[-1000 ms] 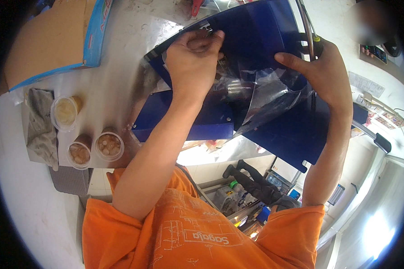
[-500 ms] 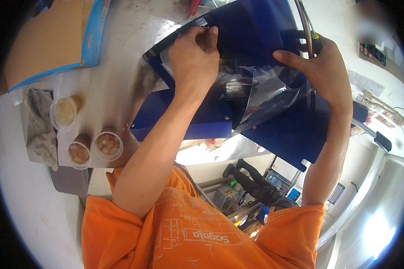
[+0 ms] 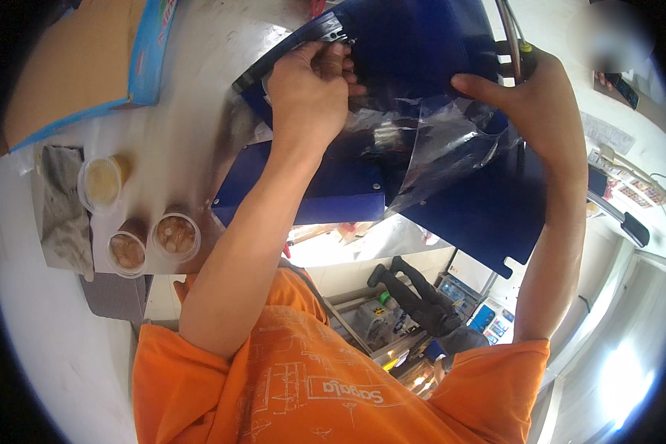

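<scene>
Head view shows a sheet of clear plastic film stretched across the front of a dark blue machine, between the person's two raised hands. The film is thin, glossy and crumpled, so it should weigh next to nothing, flop wherever it is not pulled taut, slide easily between fingers and tear if tugged against a metal edge; its edges and corners look like the sensible places to take it, with a flat pinch and not a fist. The left hand is closed, fingers curled together at the upper edge of the film near a small metal fitting on the machine (whether it pinches the film itself or the fitting is hard to tell, since the knuckles hide the fingertips). The right hand is spread, thumb reaching across the film's upper right part and fingers wrapped behind, close to a thin metal rod that rises beside it; it seems to clamp film and panel together. Lower down, blue sheet-metal panels hang below the film. Farther left, on the white worktop, stand three small lidded tubs of food, a grey cloth just beside them, and an open cardboard box behind.
</scene>
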Demonstrator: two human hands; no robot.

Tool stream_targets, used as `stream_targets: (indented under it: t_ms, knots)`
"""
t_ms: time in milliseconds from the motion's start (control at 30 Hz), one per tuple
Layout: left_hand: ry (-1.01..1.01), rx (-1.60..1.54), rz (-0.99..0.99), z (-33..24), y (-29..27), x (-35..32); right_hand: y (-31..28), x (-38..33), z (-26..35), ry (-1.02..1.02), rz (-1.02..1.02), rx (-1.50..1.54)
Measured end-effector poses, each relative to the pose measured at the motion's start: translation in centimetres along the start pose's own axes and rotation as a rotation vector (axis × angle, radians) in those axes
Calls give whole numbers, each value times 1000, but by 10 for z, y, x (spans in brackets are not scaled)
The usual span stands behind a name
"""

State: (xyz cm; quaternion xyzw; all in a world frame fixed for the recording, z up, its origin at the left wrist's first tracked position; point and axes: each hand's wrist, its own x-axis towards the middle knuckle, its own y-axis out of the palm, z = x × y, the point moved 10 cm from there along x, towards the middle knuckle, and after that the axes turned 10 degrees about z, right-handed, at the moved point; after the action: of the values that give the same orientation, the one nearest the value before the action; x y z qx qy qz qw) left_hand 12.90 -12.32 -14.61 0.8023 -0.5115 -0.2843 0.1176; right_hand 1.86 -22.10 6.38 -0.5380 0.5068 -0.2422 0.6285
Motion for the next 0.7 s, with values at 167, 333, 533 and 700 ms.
stream_targets:
  t_ms: [167, 333, 533, 700]
  knots:
    - [160, 92, -44, -13, -3, -4, -2, -6, 13, -77, -43, 8]
    - [169, 169, -99, -14, -7, -2, 0, -6, 18, -80, -26, -34]
    - [266, 255, -198, -24, -10, -4, 1, -5, 15, -65, -15, -7]
    - [293, 316, -166, -37, -7, -9, 0, -4, 9, -56, -18, -6]
